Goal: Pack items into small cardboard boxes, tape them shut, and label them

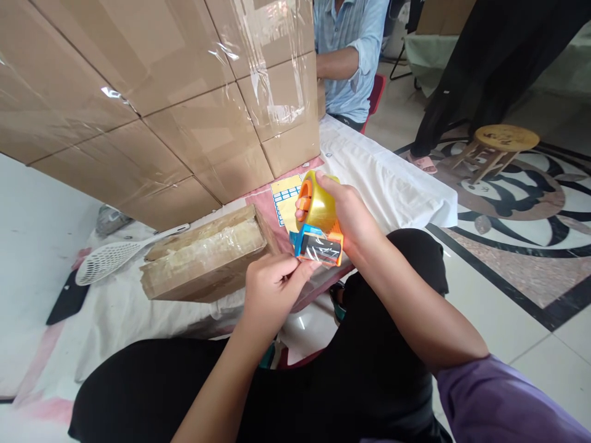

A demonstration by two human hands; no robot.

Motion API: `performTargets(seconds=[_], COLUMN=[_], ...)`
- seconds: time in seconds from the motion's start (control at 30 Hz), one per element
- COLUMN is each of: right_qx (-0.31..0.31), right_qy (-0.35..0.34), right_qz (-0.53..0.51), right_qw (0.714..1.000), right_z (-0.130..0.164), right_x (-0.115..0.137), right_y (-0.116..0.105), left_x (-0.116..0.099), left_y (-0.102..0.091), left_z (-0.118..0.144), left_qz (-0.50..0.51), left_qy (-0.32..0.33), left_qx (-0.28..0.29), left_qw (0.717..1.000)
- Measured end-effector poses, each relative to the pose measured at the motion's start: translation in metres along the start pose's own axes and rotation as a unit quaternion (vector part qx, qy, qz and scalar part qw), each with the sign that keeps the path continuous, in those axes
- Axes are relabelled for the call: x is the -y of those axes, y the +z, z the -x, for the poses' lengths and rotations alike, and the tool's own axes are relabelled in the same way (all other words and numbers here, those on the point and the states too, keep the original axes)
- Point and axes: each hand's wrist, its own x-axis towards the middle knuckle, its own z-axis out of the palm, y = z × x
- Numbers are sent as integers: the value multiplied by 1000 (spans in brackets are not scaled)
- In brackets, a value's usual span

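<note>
My right hand (353,215) grips an orange and blue tape dispenser (317,229) with a roll of clear yellowish tape on it, held above my lap. Just below the dispenser's mouth, my left hand (272,289) pinches the loose end of the tape (308,266) between thumb and fingers. A small cardboard box (205,255), partly wrapped in clear tape, lies on the white cloth directly left of my hands.
A tall stack of taped cardboard boxes (161,98) rises behind the small box. A white fly swatter (111,258) lies at the left. A person in a light blue shirt (351,55) sits beyond the stack. Right of them are a wooden stool (501,144) and another person's dark legs (484,67).
</note>
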Motion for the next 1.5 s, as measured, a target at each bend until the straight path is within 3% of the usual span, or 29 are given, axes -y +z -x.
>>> performTargets(seconds=[0.17,0.37,0.53,0.77,1.07,1.3,1.5], right_qx=[-21,-17,1,-56,-41,-28,-44], right_qy=[-13,-31,-17,-47,-29,-18,-27], right_qz=[15,31,-3,11,-21,-36,-48], right_qw=[1000,999,1000,997,999,999,998], right_z=[5,9,6,6,11,10,7], right_x=[5,2,-1,3,4,-1,-2], right_y=[5,7,5,3,7,7,3], left_x=[3,5,1,-2,-2,-5,-6], left_y=[-2,-2,1,4,2,-1,4], left_z=[-1,-2,-1,1,1,2,2], left_qz=[-59,23,-3,-49,34,26,-53], left_qy=[36,6,27,-9,-43,-54,-9], left_qx=[-15,10,-15,-27,13,22,-36], left_qw=[998,1000,1000,998,998,998,998])
